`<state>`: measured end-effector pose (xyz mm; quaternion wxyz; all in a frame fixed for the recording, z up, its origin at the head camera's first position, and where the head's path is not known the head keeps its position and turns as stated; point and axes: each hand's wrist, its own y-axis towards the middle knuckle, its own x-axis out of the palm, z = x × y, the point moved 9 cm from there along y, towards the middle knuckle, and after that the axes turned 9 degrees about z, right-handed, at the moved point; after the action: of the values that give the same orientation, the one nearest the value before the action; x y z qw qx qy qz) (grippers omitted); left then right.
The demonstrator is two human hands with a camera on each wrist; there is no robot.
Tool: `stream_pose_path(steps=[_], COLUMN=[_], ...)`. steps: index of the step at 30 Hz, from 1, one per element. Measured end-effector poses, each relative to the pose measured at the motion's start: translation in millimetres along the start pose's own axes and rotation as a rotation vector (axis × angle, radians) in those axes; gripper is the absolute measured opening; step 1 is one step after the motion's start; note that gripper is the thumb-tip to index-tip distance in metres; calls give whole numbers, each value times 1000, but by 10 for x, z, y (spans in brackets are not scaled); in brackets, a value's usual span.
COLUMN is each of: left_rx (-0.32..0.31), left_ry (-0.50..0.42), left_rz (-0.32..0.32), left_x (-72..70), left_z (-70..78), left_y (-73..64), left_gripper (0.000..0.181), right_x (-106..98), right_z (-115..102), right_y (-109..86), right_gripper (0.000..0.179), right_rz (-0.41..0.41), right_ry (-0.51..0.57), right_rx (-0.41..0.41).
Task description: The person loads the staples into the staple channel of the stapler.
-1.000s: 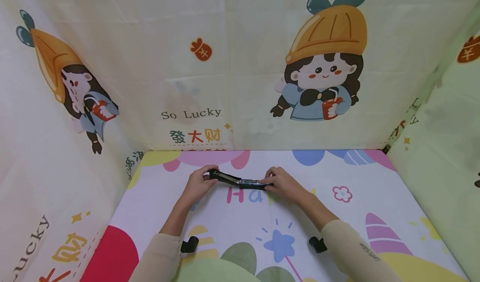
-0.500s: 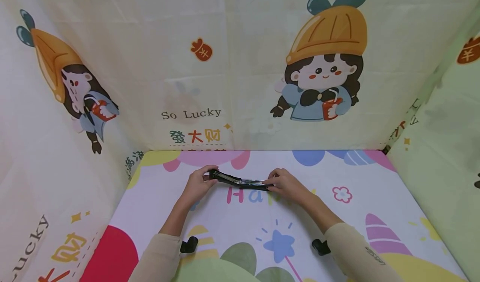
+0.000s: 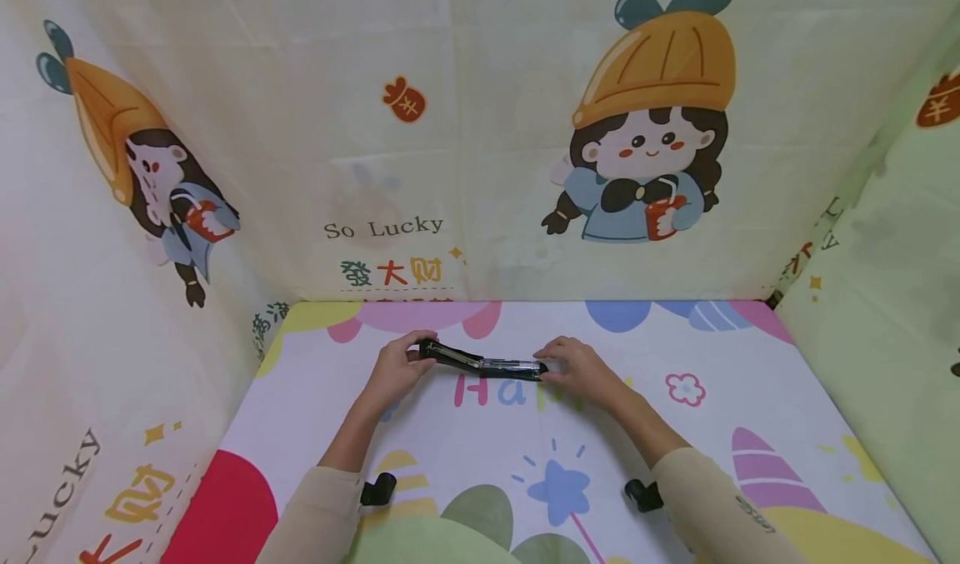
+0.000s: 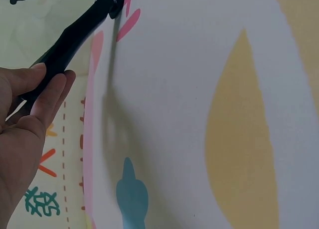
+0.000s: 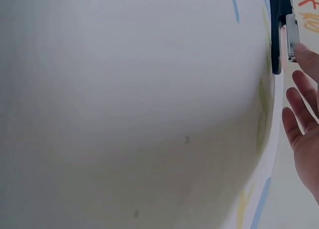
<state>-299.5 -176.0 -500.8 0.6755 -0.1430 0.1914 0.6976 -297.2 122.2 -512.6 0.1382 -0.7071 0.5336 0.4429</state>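
A black stapler point(image 3: 480, 362), swung open into a long strip with a metal channel along it, lies across the middle of the table. My left hand point(image 3: 397, 368) grips its raised black left end; in the left wrist view the left hand's fingers point(image 4: 47, 89) curl round the stapler's black arm point(image 4: 75, 34). My right hand point(image 3: 581, 368) is at the right end. The right wrist view shows the right hand point(image 5: 301, 124) with straight, spread fingers, one fingertip touching the stapler's metal part point(image 5: 291, 37).
A colourful printed cloth point(image 3: 712, 397) covers the table. Cartoon-printed fabric walls point(image 3: 480, 131) close it in at the back and both sides. Two black clips point(image 3: 378, 491) point(image 3: 641, 494) sit near the front edge, beside my sleeves.
My right hand has slid a little to the right, uncovering more of the stapler's right end. The left hand and the stapler have stayed put.
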Motion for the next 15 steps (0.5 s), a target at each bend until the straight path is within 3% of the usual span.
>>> stream_pose_path(steps=[10, 15], left_rx=[28, 28], left_ry=[-7, 0], left_rz=[3, 7], left_x=[-7, -12], left_z=[31, 38], left_y=[6, -5], left_gripper=[47, 48], right_x=[80, 137], right_z=[121, 142], right_y=[21, 56], right_gripper=[40, 39], right_rz=[-30, -60], right_ry=[4, -16], right_rx=[97, 105])
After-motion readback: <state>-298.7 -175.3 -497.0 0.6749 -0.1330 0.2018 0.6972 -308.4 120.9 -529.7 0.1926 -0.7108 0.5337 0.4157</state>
